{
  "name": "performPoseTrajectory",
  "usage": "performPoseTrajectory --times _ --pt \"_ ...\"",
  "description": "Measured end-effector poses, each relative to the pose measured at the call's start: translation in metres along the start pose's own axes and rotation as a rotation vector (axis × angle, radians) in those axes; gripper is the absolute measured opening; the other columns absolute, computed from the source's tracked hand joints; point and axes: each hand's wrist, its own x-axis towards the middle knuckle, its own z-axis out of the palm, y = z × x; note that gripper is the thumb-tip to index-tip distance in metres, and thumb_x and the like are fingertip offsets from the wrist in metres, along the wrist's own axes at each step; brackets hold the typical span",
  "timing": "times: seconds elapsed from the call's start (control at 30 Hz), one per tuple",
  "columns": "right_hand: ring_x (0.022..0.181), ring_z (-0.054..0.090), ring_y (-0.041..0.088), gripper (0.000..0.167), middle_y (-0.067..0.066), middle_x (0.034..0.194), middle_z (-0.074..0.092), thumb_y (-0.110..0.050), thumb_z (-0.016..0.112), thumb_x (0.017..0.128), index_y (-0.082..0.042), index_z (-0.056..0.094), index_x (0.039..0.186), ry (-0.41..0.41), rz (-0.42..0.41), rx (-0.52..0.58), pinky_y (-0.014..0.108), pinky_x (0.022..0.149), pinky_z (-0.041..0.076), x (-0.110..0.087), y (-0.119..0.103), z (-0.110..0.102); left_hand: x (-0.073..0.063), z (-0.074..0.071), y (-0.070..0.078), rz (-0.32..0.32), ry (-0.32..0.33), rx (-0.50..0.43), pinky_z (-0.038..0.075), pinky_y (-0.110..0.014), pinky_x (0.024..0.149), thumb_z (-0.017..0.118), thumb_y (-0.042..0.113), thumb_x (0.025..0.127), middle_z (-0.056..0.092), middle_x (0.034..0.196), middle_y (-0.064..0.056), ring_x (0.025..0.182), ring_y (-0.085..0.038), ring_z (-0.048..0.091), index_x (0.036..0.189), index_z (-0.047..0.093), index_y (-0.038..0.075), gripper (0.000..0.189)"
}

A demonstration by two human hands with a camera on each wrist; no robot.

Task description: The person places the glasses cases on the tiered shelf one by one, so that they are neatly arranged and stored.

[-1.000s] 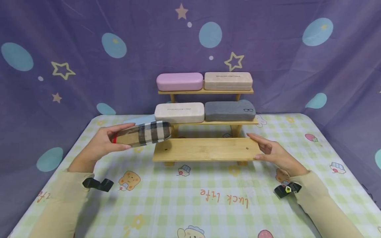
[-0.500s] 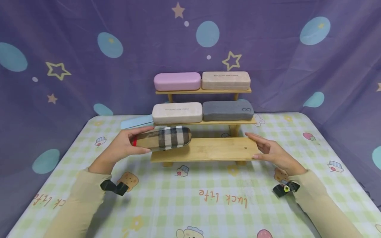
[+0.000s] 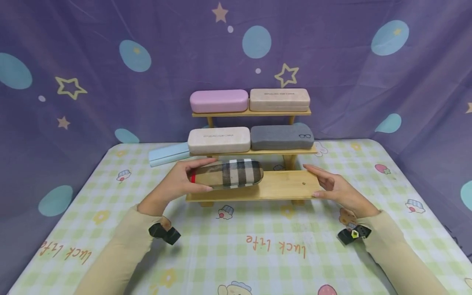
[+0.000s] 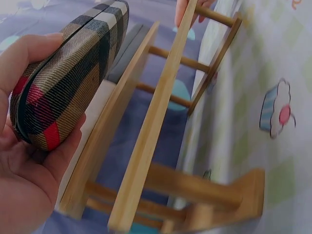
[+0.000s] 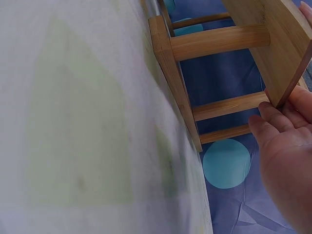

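Note:
My left hand [image 3: 181,180] grips a plaid glasses case [image 3: 239,174] by its left end, thumb in front and fingers behind. The case is tan, black and white with a red stripe, and it overlaps the left half of the bottom shelf [image 3: 285,185] of a wooden three-step stand. In the left wrist view, the case [image 4: 80,73] shows a dark seam and sits above the shelf boards. At the shelf's right end, my right hand [image 3: 337,187] holds the board between thumb and fingers. The right wrist view shows its curled fingers [image 5: 275,117] at the board's edge.
A pink case [image 3: 219,101] and a beige case [image 3: 279,100] fill the top shelf. On the middle shelf lie an off-white case [image 3: 219,140] and a grey case [image 3: 282,137]. A light blue case [image 3: 168,154] rests on the checked tablecloth [image 3: 206,262] behind my left hand.
My left hand has carried the plaid case rightward, from beside the stand to over the bottom shelf's left half. My right hand has stayed at the shelf's right end.

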Motion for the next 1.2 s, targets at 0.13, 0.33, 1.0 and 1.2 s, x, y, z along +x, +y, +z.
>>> performPoseTrajectory --times 0.13,0.33,1.0,1.2 --pt "0.144 0.009 0.014 0.073 0.004 0.157 0.017 -0.005 0.064 0.089 -0.015 0.026 0.151 -0.003 -0.002 -0.001 0.007 0.103 0.022 0.0 -0.001 0.001 0.005 0.011 0.006 -0.056 -0.003 -0.015 0.052 -0.027 0.079 0.083 0.004 0.069 0.058 0.127 -0.012 0.099 -0.018 0.06 0.134 0.055 0.009 0.071" --pt "0.144 0.008 0.012 0.073 0.005 0.157 0.017 -0.003 0.063 0.089 -0.015 0.026 0.15 -0.006 -0.014 0.006 0.007 0.104 0.021 0.0 -0.001 0.0 0.017 0.03 0.009 -0.034 -0.035 -0.04 0.053 -0.031 0.078 0.083 0.005 0.069 0.06 0.124 -0.011 0.098 -0.022 0.061 0.133 0.056 0.01 0.07" --pt "0.144 0.006 0.01 0.073 0.003 0.158 0.015 -0.001 0.061 0.09 -0.017 0.026 0.151 -0.011 -0.025 0.004 0.006 0.104 0.02 -0.002 0.004 -0.002 0.054 0.091 0.006 0.03 -0.098 -0.065 0.045 -0.022 0.059 0.084 0.011 0.069 0.063 0.11 0.002 0.061 -0.007 0.047 0.131 0.058 0.016 0.068" --pt "0.144 0.006 0.013 0.073 0.001 0.158 0.017 -0.002 0.062 0.089 -0.02 0.027 0.151 -0.004 -0.004 -0.012 0.005 0.102 0.021 0.0 0.005 -0.003 0.063 0.102 0.003 -0.002 -0.11 -0.091 0.034 -0.023 0.046 0.084 0.013 0.07 0.039 0.057 0.009 0.043 -0.01 0.027 0.131 0.058 0.015 0.066"
